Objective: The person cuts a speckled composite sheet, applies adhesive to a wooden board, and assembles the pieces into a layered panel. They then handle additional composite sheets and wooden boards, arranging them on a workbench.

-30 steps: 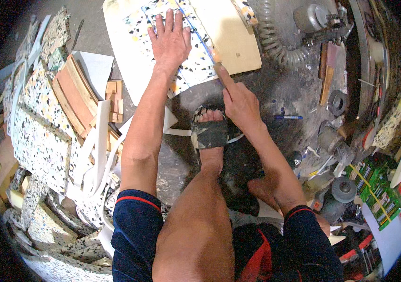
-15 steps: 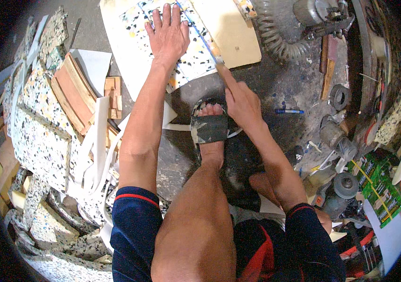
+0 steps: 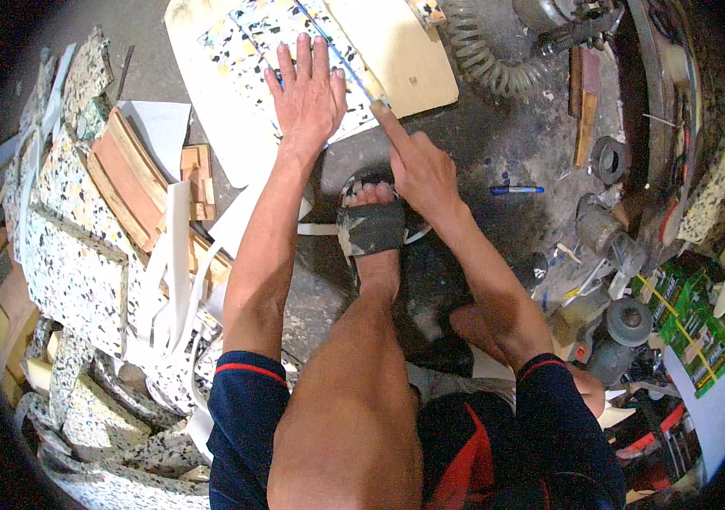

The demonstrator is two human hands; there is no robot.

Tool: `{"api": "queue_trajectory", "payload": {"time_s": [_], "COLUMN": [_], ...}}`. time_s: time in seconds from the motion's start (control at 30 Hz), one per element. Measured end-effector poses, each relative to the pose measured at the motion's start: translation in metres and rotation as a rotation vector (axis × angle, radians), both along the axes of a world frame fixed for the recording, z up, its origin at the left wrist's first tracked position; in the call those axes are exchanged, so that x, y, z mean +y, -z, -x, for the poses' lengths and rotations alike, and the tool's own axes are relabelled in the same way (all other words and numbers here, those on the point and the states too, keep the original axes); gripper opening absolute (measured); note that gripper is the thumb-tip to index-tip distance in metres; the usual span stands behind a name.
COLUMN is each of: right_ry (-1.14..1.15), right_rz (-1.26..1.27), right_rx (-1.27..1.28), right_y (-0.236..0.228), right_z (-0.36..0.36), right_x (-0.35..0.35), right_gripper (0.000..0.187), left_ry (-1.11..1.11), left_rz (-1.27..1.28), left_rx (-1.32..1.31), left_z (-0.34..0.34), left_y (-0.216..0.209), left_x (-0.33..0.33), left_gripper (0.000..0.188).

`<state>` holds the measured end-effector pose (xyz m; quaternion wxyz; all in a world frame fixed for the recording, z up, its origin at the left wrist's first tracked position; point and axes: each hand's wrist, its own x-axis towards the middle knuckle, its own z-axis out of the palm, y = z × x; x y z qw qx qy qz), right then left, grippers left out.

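Note:
A speckled foam sheet (image 3: 248, 51), white with black, yellow and blue flecks, lies on a cream board (image 3: 418, 72) at the top of the view. Blue lines run along it. My left hand (image 3: 307, 102) is spread flat on the foam, fingers pointing away from me. At the sheet's near right corner is my right hand (image 3: 428, 180), its index finger stretched toward the blue-marked edge and the other fingers curled in. Whatever lies under that finger is too small and hidden to make out. My sandalled foot (image 3: 371, 225) rests on the floor just below the sheet.
Foam offcuts (image 3: 73, 272) and a curved wooden piece (image 3: 129, 174) are piled at left. To the right are a clear coiled hose (image 3: 498, 72), a blue pen (image 3: 517, 190), a dark ring-shaped roll (image 3: 611, 159), a grey power tool (image 3: 626, 327) and a green package (image 3: 702, 331).
My left hand has slid toward me over the foam. My right hand keeps its place at the sheet's corner. The whole view has shifted slightly.

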<state>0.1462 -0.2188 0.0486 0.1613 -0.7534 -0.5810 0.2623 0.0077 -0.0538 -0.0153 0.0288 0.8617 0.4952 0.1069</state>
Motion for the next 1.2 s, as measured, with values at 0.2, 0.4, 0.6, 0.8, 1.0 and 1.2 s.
{"api": "queue_trajectory", "payload": {"time_s": [0.2, 0.4, 0.6, 0.8, 1.0, 1.2], "right_ry": [0.021, 0.031, 0.017, 0.014, 0.016, -0.008], "right_rz": [0.013, -0.017, -0.039, 0.018, 0.093, 0.144], "right_rx": [-0.018, 0.002, -0.001, -0.01, 0.054, 0.031], "right_y": [-0.007, -0.005, 0.019, 0.027, 0.033, 0.015], "right_z": [-0.004, -0.003, -0.002, -0.011, -0.026, -0.031], "right_x": [-0.07, -0.052, -0.022, -0.091, -0.18, -0.216], "right_gripper": [0.067, 0.066, 0.067, 0.073, 0.072, 0.068], "left_ry": [-0.002, 0.016, 0.016, -0.013, -0.005, -0.017], "left_rz": [0.058, 0.039, 0.046, 0.112, 0.11, 0.146], "left_rx": [0.006, -0.022, -0.022, -0.033, -0.031, -0.1], "left_z": [-0.001, 0.0, -0.001, -0.003, -0.003, 0.003], "left_y": [-0.001, 0.0, -0.001, -0.003, -0.002, -0.007], "left_x": [0.002, 0.002, 0.002, 0.002, 0.003, 0.002], "left_gripper": [0.061, 0.061, 0.061, 0.062, 0.063, 0.064]}}
